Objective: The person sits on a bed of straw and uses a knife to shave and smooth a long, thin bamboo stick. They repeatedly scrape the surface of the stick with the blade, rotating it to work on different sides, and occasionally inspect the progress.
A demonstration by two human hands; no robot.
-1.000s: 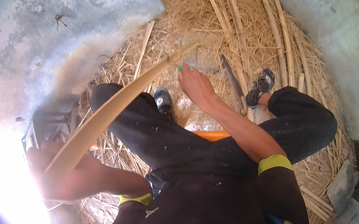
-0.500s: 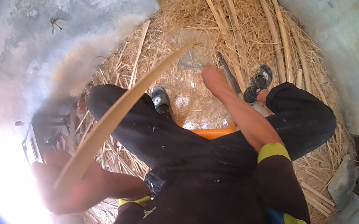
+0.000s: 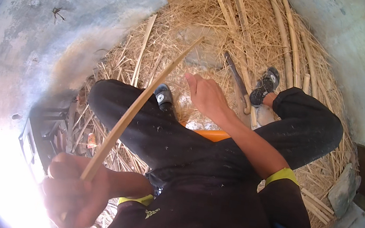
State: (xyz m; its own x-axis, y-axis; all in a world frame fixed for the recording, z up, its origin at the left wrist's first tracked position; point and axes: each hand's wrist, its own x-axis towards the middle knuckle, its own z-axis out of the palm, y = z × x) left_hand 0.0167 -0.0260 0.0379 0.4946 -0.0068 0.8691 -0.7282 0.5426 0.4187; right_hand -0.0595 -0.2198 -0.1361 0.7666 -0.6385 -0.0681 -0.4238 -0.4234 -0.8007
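One long pale strip (image 3: pixel 138 105) is up in the air, and the left hand (image 3: pixel 69 189) has it, fingers wrapped round the lower end in a full fist! Gripped at the end like that, nearly the whole length is free, slanting up and away from the fist, over the left knee (image 3: pixel 108 93), with its tip beyond the right hand (image 3: pixel 207 97). And that right hand? Just beside the strip, apart from it, fingers curled in, thumb near the forefinger; whether anything small sits in that pinch, I cannot tell from here. Knees are spread wide, probably to give both hands room. Now for the count: one dark tool (image 3: pixel 236 78) with a hooked end, just right of the right hand, likely laid there for easy reach; two shoes (image 3: pixel 266 83), one on either side of that hand; one orange thing (image 3: pixel 213 135) nearer the body than the hand, mostly hidden, its use unclear. Farther out beyond the right hand, I make out three long poles (image 3: pixel 291 43) side by side, and two split pieces (image 3: pixel 240 11) nearer, seemingly grouped by kind. One grey stone (image 3: pixel 344 189) sits well to that hand's right.
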